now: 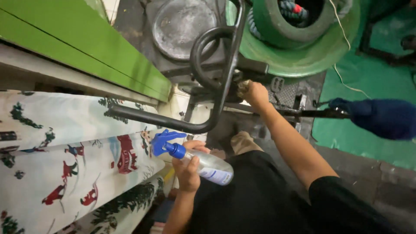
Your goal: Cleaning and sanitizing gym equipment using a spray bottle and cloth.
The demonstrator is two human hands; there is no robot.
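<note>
Wiping step, judged: right hand [256, 94] presses balled rag [242, 88] against black bike frame [216, 65] near pedal, fingers closed on rag; left hand [189, 167] wrapped round spray bottle [197, 161], beside patterned cloth [65, 143]; next move likely needs fresh spray aimed at frame

Left hand [187, 167] around a clear spray bottle [203, 164] (blue trigger), right hand [255, 95] at a black frame [212, 65].
</note>
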